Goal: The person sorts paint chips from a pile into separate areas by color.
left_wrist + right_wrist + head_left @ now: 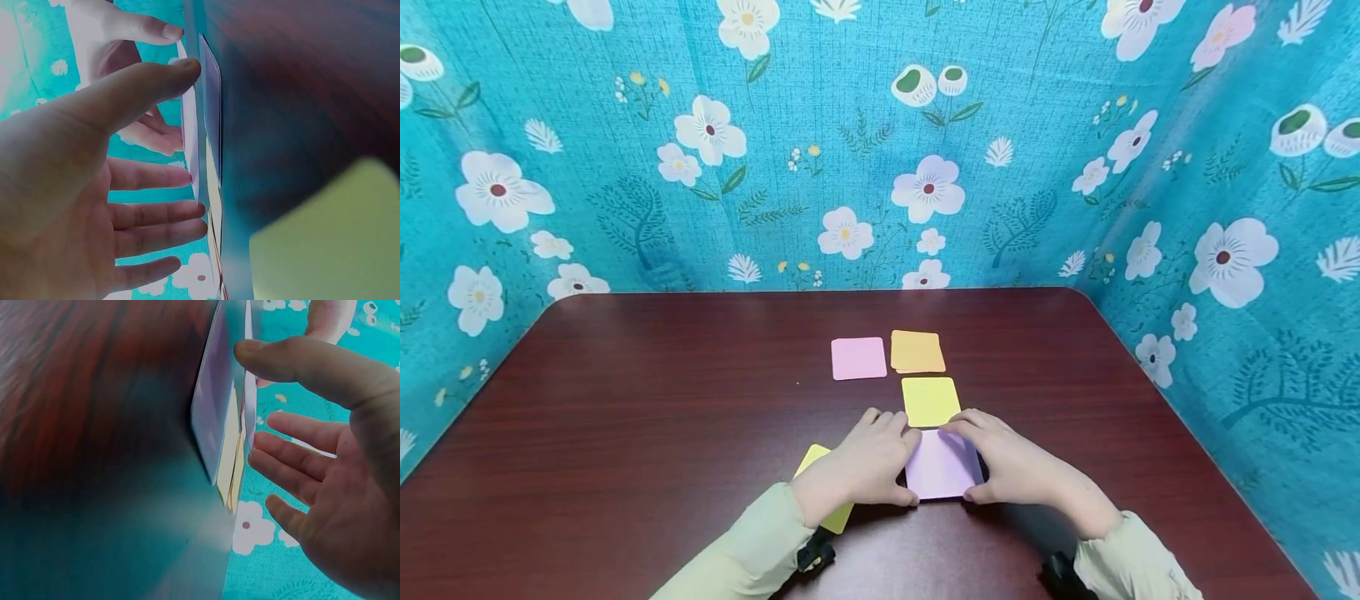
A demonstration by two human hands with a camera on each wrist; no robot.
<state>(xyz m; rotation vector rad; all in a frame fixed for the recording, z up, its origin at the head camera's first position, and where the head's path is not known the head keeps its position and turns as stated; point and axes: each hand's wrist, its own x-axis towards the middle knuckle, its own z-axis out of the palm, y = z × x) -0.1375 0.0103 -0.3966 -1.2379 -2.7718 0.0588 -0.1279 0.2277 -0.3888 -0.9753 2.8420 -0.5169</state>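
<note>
A square lilac card (pixel 942 465) is held by its side edges between both hands, raised over the table. My left hand (pixel 867 462) grips its left side, thumb at the near corner and fingers at the far one. The right hand (pixel 1018 462) holds the right side the same way. Under the raised card (pixel 189 125), the left wrist view shows a small lilac stack (pixel 213 103) on the table; the right wrist view shows this lower stack (pixel 212 394) too. Beyond the held card lies a yellow card (pixel 931 402).
Another yellow card (pixel 838 518) lies partly hidden under the left wrist. Farther back are a pink card (pixel 858 358) and a few orange cards (pixel 917 351), slightly fanned. The dark wooden table (pixel 625 417) ends at a blue flowered curtain (pixel 850 125).
</note>
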